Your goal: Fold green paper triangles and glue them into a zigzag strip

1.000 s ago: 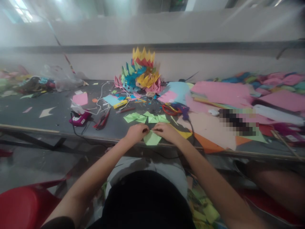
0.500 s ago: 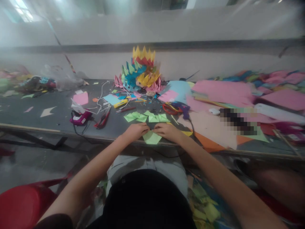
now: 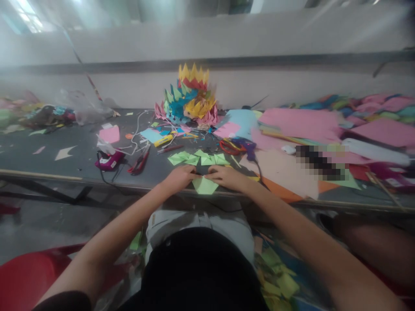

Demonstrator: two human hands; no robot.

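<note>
A light green piece of folded paper (image 3: 205, 186) lies at the table's front edge, pointing toward me. My left hand (image 3: 182, 176) pinches its far left corner, fingers bent together. On its far right side, my right hand (image 3: 224, 176) presses with closed fingers. The fingertips of both hands nearly meet along the far edge and partly cover it. Just beyond the hands sits a row of several folded green paper pieces (image 3: 212, 159), pointed at the top.
A colourful folded-paper model (image 3: 189, 97) stands at the back. Around it are a yellow cutter (image 3: 164, 141), red-handled pliers (image 3: 140, 162), red scissors (image 3: 228, 147), a purple glue gun (image 3: 248, 146) with a cord and pink sheets (image 3: 300, 123). A red stool (image 3: 29, 276) stands at lower left.
My hands and the green paper stay together at the table edge, with the fingers shifted slightly along the paper's far side. The whole view has moved a little.
</note>
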